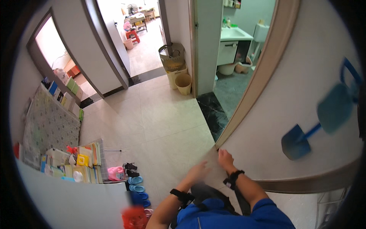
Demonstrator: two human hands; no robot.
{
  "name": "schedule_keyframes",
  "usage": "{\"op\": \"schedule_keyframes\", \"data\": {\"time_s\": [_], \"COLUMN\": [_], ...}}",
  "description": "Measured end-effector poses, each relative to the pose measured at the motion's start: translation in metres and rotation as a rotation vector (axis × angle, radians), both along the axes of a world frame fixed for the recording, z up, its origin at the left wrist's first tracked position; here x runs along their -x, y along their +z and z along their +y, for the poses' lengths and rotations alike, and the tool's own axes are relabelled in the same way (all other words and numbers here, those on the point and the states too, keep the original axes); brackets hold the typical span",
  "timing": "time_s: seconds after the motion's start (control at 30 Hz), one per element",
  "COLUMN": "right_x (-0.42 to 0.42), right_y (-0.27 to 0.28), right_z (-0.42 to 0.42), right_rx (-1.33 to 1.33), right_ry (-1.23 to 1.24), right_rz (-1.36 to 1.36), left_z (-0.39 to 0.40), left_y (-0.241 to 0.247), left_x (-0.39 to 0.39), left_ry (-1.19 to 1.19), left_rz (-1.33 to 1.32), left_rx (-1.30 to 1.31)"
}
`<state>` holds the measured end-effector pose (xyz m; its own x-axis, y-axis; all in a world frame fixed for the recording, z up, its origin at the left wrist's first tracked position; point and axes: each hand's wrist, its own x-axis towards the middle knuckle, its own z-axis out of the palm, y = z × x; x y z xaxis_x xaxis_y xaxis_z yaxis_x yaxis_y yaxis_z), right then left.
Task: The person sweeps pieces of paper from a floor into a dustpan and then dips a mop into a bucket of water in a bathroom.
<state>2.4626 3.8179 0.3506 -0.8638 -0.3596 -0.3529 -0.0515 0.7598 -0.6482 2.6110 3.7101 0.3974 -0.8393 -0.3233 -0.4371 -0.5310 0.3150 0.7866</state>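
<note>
My left hand point(198, 171) hangs in front of my body above the tiled floor point(171, 137); it is blurred, and I cannot tell whether its fingers are apart. To its right, my right hand point(226, 159) is raised with the fingers curled, near the lower end of the wooden door frame point(224, 140) in view. No object shows in either hand. Both wrists wear black straps.
Stacked baskets point(173, 57) and a bin point(183, 83) stand by the bathroom doorway. Blue clogs point(135, 180) and a book-laden table point(103, 160) are at left. Blue plastic shovels point(296, 141) appear against the right wall. A black stone threshold point(213, 114) crosses the bathroom entrance.
</note>
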Motion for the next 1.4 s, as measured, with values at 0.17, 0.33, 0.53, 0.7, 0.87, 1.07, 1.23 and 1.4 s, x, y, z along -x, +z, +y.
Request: {"op": "schedule_keyframes", "data": {"time_s": [0.17, 0.33, 0.53, 0.7, 0.87, 1.07, 1.23, 1.4], "right_x": [0.082, 0.146, 0.236, 0.302, 0.373, 0.509, 0.646, 0.753], "right_y": [-0.01, 0.008, 0.014, 0.004, -0.011, -0.053, -0.044, -0.028], "right_z": [-0.105, -0.193, -0.24, -0.234, -0.219, -0.209, -0.225, -0.23], "right_rx": [0.024, 0.106, 0.078, 0.11, 0.092, 0.084, 0.224, 0.245], "right_ry": [0.007, -0.057, -0.264, -0.545, -0.741, -0.765, -0.657, -0.616], "right_rz": [-0.004, -0.03, 0.034, 0.102, 0.045, -0.034, -0.064, -0.108], "left_z": [-0.122, -0.204, -0.296, -0.327, -0.305, -0.287, -0.297, -0.29], "left_y": [0.016, 0.023, 0.003, 0.012, 0.013, -0.006, 0.001, -0.014], "left_x": [0.022, 0.099, 0.232, 0.37, 0.497, 0.635, 0.757, 0.872], "left_ry": [0.109, 0.216, -0.059, -0.366, -0.553, -0.687, -0.658, -0.666], "left_rz": [-0.093, -0.104, -0.061, 0.054, 0.148, -0.002, -0.092, -0.04], "left_rx": [0.074, 0.07, 0.005, 0.057, -0.028, 0.01, 0.011, 0.054]}}
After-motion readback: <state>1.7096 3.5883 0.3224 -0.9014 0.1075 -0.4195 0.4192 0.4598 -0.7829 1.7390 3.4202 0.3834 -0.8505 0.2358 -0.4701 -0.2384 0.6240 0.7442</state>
